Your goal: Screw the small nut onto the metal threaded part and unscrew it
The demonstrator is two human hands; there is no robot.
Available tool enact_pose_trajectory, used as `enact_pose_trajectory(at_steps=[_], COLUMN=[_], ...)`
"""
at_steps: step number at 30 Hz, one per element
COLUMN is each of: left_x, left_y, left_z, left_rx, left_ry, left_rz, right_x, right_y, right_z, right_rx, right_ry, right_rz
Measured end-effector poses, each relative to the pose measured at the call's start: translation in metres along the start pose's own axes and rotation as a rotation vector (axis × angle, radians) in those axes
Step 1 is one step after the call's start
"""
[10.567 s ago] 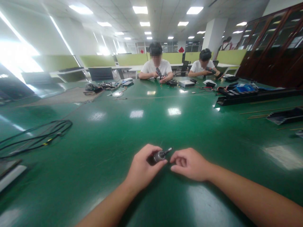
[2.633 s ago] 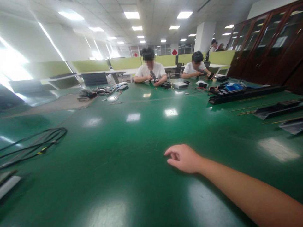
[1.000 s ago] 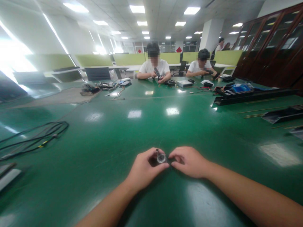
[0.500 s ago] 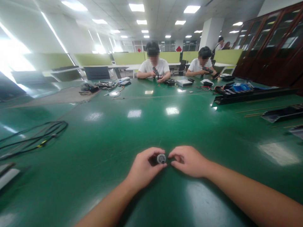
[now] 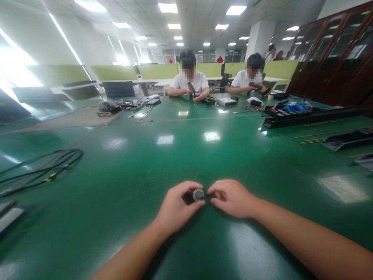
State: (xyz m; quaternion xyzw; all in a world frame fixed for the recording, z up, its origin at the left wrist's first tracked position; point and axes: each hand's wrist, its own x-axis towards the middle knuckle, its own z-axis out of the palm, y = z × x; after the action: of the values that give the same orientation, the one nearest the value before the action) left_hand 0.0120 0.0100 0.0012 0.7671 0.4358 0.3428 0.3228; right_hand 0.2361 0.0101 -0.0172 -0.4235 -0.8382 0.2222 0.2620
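Observation:
A small round grey metal part [image 5: 198, 195] is held between the thumb and fingers of my left hand [image 5: 178, 204], low over the green table [image 5: 186, 159]. Its round end faces me, with a small dark stub at the lower right. Just to the right of the part is my right hand [image 5: 233, 198], its thumb and fingers curved and apart, with nothing between them. Its fingertips come close to the part but do not touch it.
Black cables [image 5: 62, 165] lie coiled at the left. Two people sit across the table, each holding a dark tool. A white box [image 5: 227, 102] and electronic parts line the far edge. Black metal channels [image 5: 314, 116] and thin rods lie at the right.
The grey part has tilted slightly in my left hand. Both hands are nearly unmoved. The far right person's head has risen a little.

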Motion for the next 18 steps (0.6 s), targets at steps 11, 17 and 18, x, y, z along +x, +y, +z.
enact_pose_trajectory(at_steps=[11,17,18], left_x=[-0.0003,0.0011,0.0012], left_y=[0.0012,0.002,0.0032], left_z=[-0.0012,-0.002,-0.0023], left_rx=[0.018,0.058,0.06], left_ry=[-0.002,-0.005,-0.009], left_rz=[-0.014,0.015,0.02], right_x=[-0.0005,-0.0003,-0.0003], right_y=[0.0003,-0.0009,-0.0013], right_z=[0.0003,-0.0008,-0.0011], right_rx=[-0.01,-0.011,-0.011], right_ry=[-0.01,-0.015,-0.017], right_rz=[0.007,0.007,0.007])
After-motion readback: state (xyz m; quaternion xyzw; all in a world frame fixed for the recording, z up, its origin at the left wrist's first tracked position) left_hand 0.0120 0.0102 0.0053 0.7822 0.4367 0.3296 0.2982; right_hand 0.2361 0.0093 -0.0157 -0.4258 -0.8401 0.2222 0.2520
